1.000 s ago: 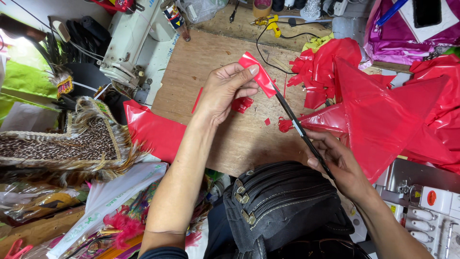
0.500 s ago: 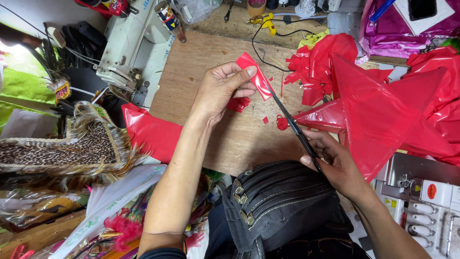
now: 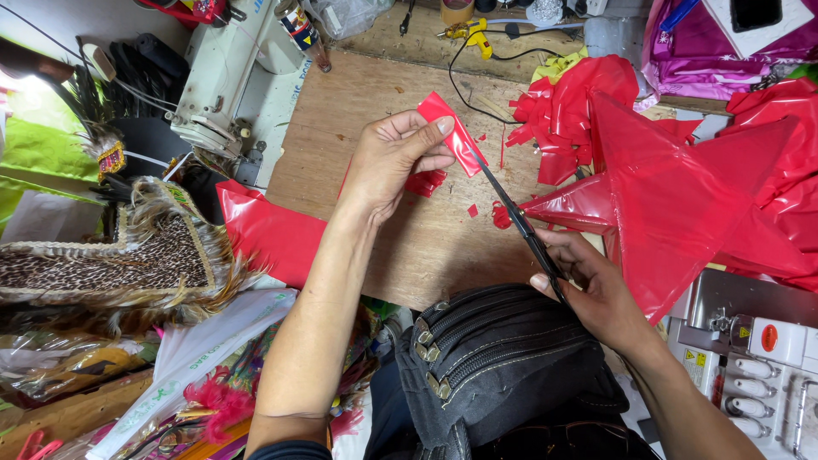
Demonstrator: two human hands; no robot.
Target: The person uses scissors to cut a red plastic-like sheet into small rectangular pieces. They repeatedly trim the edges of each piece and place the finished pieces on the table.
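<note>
Trimming in progress: a red plastic strip at the scissor blades, over the wooden worktable (image 3: 383, 247).

Left hand (image 3: 388, 162) pinches the small red plastic strip (image 3: 447, 128) between thumb and fingertips, held above the table. Strip is flat, glossy, rectangular. Black scissors (image 3: 511, 213) meet its lower edge; right hand (image 3: 596, 294) grips the handles. Judged: the next snip needs the strip held taut. Red offcuts (image 3: 498, 213) lie beneath.

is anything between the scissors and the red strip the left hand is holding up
Nothing visible. The scissors in the right hand reach up with their tips right at the lower edge of the red strip pinched by the left hand. Only small red scraps lie on the wooden table beneath.
</note>
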